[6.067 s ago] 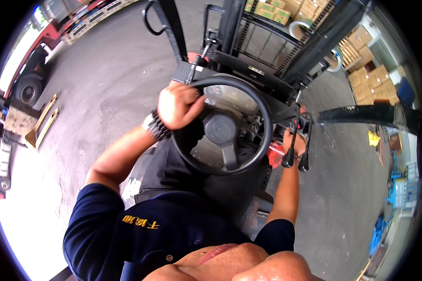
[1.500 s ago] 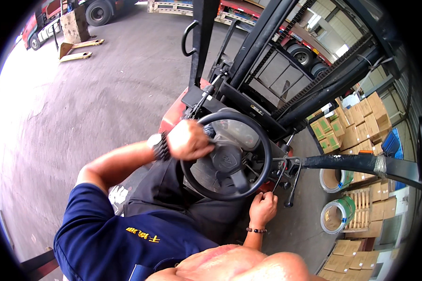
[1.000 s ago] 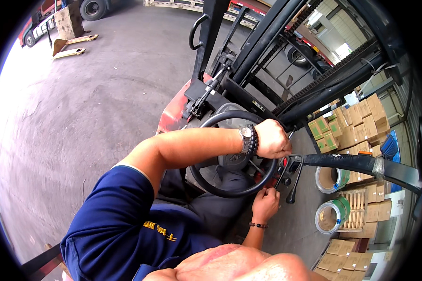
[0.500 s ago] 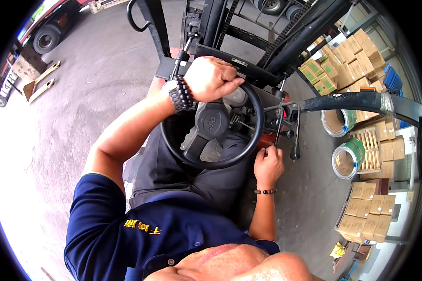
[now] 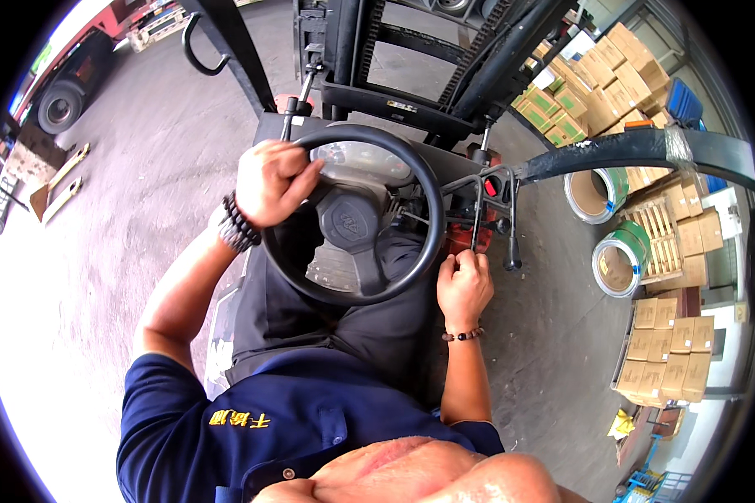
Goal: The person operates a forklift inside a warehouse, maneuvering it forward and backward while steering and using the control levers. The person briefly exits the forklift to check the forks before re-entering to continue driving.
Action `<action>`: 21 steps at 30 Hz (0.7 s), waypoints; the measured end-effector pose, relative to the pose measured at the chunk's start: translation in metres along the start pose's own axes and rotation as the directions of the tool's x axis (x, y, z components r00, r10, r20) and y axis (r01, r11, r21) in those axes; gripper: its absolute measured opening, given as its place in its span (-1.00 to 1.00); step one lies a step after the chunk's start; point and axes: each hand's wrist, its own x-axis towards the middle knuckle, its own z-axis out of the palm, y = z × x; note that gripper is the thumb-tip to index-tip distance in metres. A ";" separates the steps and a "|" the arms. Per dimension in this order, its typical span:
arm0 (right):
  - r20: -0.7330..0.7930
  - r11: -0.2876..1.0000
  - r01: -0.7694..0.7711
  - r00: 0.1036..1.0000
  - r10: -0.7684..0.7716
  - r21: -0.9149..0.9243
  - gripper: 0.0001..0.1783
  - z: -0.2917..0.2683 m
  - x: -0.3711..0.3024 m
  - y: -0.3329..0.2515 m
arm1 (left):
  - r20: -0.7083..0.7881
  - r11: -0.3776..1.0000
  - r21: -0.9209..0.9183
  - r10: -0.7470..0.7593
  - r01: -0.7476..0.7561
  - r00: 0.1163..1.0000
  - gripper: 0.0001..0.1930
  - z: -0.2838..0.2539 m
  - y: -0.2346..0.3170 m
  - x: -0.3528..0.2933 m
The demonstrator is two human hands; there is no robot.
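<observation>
I sit at the black steering wheel [image 5: 434, 201] of a forklift. My left hand [image 5: 275, 182] is closed round the rim at its upper left, with a watch and dark beads at the wrist. To the right of the wheel, my right hand [image 5: 466, 287] is closed on the lower end of a control lever [image 5: 478, 220], whose knob is hidden in the fingers. A second lever with a black knob [image 5: 512, 254] stands just right of that hand, untouched. Beyond the wheel rises the black mast [image 5: 419, 46] with its chains.
Stacked cartons [image 5: 664, 356] stand at the right, near a wooden pallet [image 5: 658, 236] and green-sided rolls [image 5: 621, 258]. A black frame bar [image 5: 596, 155] crosses at right. At far left are a pallet jack [image 5: 57, 189] and a truck wheel [image 5: 60, 107].
My left hand has come down and left with the rim, from the wheel's top to its upper left, turning it anticlockwise. My right hand stays on the lever. The surroundings have shifted slightly.
</observation>
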 end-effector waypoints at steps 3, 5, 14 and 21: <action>0.010 1.000 0.007 1.000 -0.007 0.016 -0.78 -0.001 0.003 -0.006 | 0.067 0.998 0.060 -0.022 0.018 0.997 -0.52 -0.018 0.015 -0.048; 0.014 1.000 -0.019 1.000 0.019 0.000 -0.79 -0.004 0.001 -0.002 | 0.198 0.999 0.027 0.040 -0.047 0.979 -0.54 -0.015 0.036 -0.074; 0.010 1.000 -0.005 1.000 0.005 0.008 -0.78 0.001 0.004 -0.003 | 0.328 0.857 -0.399 0.466 -0.326 0.822 -0.59 0.113 0.122 -0.074; -0.016 0.999 0.011 1.000 -0.011 0.043 -0.81 0.012 0.000 -0.004 | 0.069 0.892 -0.255 0.403 -0.374 0.913 -0.61 0.160 0.103 0.063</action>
